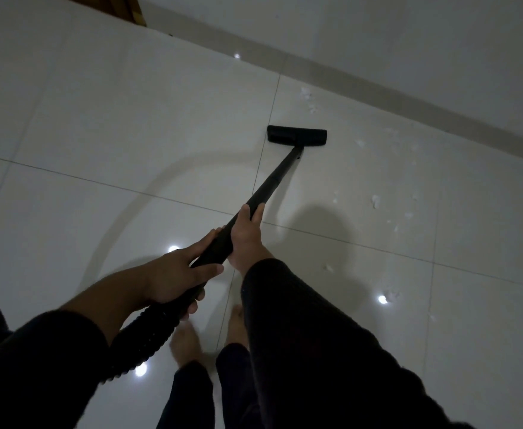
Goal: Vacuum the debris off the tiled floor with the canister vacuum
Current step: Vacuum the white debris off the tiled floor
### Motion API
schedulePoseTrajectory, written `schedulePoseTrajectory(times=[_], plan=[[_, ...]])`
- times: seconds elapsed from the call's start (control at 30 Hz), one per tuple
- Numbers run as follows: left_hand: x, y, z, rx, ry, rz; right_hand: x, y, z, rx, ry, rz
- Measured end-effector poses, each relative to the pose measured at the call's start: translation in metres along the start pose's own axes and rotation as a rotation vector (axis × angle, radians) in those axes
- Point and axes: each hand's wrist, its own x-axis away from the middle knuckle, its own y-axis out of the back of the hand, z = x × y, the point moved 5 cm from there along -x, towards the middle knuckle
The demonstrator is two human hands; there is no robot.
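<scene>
Both hands' grip clamped on black vacuum wand (272, 181): left hand (173, 274), right hand (246, 233); floor nozzle (296, 135) flat on tiled floor (130, 119) near white debris (376, 201).

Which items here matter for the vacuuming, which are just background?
Job:
floor head
wand
hose
left hand
right hand
white scraps
tiled floor

Background:
skirting
wooden piece
</scene>
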Motion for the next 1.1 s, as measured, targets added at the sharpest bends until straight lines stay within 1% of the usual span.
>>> schedulePoseTrajectory(times=[0.27, 0.4, 0.67, 0.9, 1.1], plan=[[-0.035, 0.048, -0.046, -0.008, 0.003, 0.014, -0.035, -0.038, 0.055, 0.07, -0.001, -0.028], [-0.052, 0.079, -0.073, -0.039, 0.0, 0.026, -0.05, -0.062, 0.081, 0.03, 0.006, -0.025], [-0.072, 0.126, -0.113, -0.024, 0.014, 0.059, -0.074, -0.103, 0.119, -0.023, 0.033, -0.074], [-0.089, 0.147, -0.142, -0.028, 0.006, 0.066, -0.092, -0.12, 0.149, -0.008, 0.057, -0.101], [-0.098, 0.145, -0.17, -0.073, 0.003, 0.07, -0.098, -0.115, 0.172, -0.035, 0.061, -0.11]])
